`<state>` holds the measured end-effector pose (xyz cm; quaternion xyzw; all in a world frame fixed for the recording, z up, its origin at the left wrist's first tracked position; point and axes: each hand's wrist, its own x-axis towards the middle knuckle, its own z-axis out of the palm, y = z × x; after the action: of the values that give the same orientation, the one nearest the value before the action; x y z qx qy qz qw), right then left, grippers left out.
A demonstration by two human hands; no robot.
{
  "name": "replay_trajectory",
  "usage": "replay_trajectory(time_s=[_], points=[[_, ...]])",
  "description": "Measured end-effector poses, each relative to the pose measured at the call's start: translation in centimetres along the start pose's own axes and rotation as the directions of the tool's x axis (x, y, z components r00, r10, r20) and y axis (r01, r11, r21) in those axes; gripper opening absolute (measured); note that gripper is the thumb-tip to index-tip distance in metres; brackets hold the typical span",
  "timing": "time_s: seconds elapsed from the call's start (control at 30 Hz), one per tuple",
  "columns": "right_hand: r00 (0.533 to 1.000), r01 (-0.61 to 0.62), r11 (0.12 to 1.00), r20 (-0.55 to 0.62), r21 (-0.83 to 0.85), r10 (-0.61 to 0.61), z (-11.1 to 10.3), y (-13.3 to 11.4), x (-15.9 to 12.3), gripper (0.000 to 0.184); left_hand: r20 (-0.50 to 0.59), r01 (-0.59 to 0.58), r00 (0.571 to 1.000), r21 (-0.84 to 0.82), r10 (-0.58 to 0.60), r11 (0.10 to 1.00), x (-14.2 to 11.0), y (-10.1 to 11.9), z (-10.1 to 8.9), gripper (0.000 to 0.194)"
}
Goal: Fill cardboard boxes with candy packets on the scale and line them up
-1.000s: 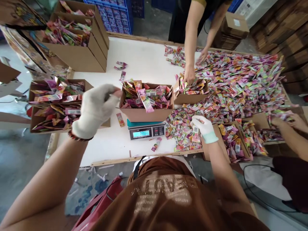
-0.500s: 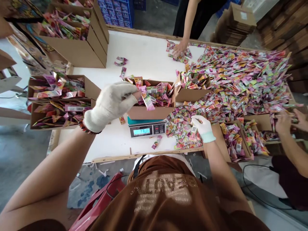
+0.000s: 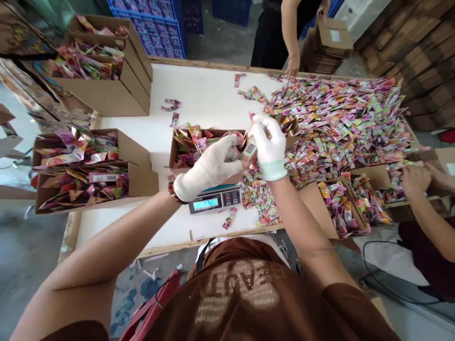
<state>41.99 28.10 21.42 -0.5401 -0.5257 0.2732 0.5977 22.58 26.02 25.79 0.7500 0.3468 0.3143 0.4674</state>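
Observation:
A small candy sachet (image 3: 250, 150) with a barcode is between my two hands, above the right end of an open carton (image 3: 177, 163) filled with similar sachets. My right hand (image 3: 270, 147), in a white glove, pinches the sachet from the right. From the left, my gloved left hand (image 3: 215, 161) reaches across the carton's front, its fingers curled at the sachet's lower end; the exact grip is partly hidden. Under the carton, a digital scale (image 3: 216, 201) shows lit digits, and my left forearm passes close to it.
Filled cartons (image 3: 138, 182) stand to the left, and more (image 3: 103, 97) at the back left. A large heap of sachets (image 3: 337, 123) covers the table's right. A co-worker's hands (image 3: 417, 180) are at cartons on the right; another person's hand (image 3: 293, 64) is at the far edge.
My left hand has moved right across the carton and no longer shows the pink sachet it held. My right hand has come up and left from the heap with a sachet. The view has shifted slightly.

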Motion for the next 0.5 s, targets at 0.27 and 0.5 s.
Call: replay_trajectory(time_s=[0.27, 0.5], points=[[0.989, -0.144, 0.985, 0.031, 0.097, 0.142, -1.2, -0.3, -1.0, 0.034, 0.040, 0.111, 0.992, 0.136, -0.117, 0.985, 1.8, -0.6, -2.8, 0.028], [0.981, -0.129, 0.858, 0.060, -0.497, 0.182, -10.0, 3.6, -2.2, 0.037, 0.079, -0.046, 0.997, 0.718, -0.016, 0.695, 0.6, -3.9, -4.7, 0.047]])
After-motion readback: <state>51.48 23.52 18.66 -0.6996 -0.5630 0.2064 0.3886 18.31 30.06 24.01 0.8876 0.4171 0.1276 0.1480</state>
